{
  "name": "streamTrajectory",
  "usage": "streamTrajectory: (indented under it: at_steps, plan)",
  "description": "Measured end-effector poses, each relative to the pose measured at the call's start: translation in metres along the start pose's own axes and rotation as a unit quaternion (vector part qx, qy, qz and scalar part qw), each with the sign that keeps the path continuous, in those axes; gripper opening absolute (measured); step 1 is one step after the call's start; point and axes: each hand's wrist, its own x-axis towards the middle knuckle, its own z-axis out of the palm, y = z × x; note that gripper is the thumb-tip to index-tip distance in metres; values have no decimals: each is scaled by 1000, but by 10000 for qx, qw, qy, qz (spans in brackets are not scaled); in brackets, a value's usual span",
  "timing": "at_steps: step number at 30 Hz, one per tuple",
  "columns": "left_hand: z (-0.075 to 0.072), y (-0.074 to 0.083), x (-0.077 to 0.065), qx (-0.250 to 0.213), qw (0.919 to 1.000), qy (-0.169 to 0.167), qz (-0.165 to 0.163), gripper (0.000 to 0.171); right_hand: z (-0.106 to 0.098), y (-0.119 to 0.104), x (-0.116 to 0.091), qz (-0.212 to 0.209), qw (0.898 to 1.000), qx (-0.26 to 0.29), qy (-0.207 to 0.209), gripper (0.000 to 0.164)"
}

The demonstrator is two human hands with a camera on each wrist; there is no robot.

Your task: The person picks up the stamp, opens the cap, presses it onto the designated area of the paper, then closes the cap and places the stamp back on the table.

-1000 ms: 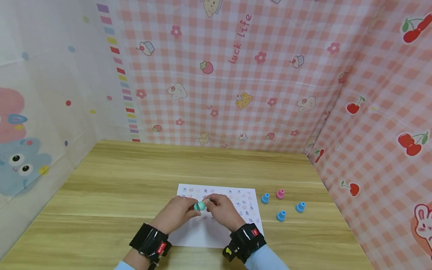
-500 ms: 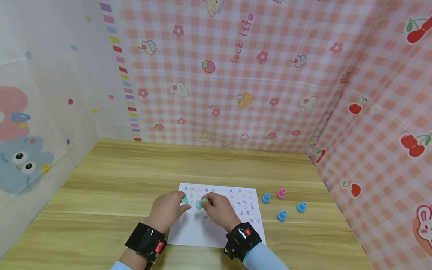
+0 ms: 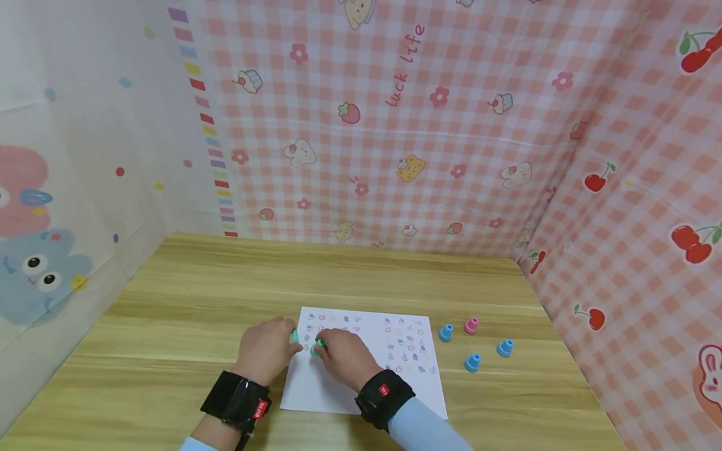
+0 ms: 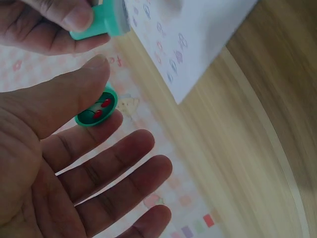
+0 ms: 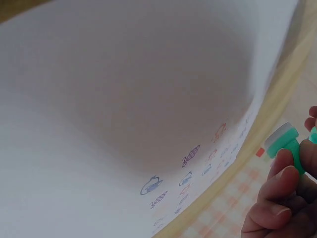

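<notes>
My left hand (image 3: 265,351) pinches a small green stamp cap (image 4: 84,117) between thumb and index finger, its other fingers spread. Red cherries decorate the cap's dark green round face. My right hand (image 3: 351,360) grips the handle of a green toy stamp (image 5: 292,146), whose pale stamping end is uncovered. In the head view, the stamp is over the left part of a white sheet of paper (image 3: 321,391), and the cap is by the sheet's left edge. Rows of small printed pictures (image 5: 190,154) in blue, purple and red cover parts of the paper.
To the right of the paper, three blue stamps (image 3: 472,362) and a pink stamp (image 3: 471,325) stand on the wooden table (image 3: 214,282). Pink checked cloth (image 3: 372,131) hangs behind the table and along its right side.
The cap and stamp, together a second ago, are now apart, one in each hand. Both hands have moved left, the left hand towards the paper's left edge.
</notes>
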Motion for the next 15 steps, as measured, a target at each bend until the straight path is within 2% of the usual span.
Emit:
streamTrajectory:
  at_steps: [5, 11, 15]
  plan:
    - [-3, -9, -1, 24, 10000, -6, -72, 24, 7, -8, 5, -154, 9994, -285, -123, 16]
    - [-5, -15, -3, 66, 9999, 11, -152, 26, 15, -13, 11, -493, 9949, -872, -77, 12]
    - [-6, -17, -3, 77, 9997, 4, -229, 26, 20, -15, 15, -532, 9921, -1127, -146, 10]
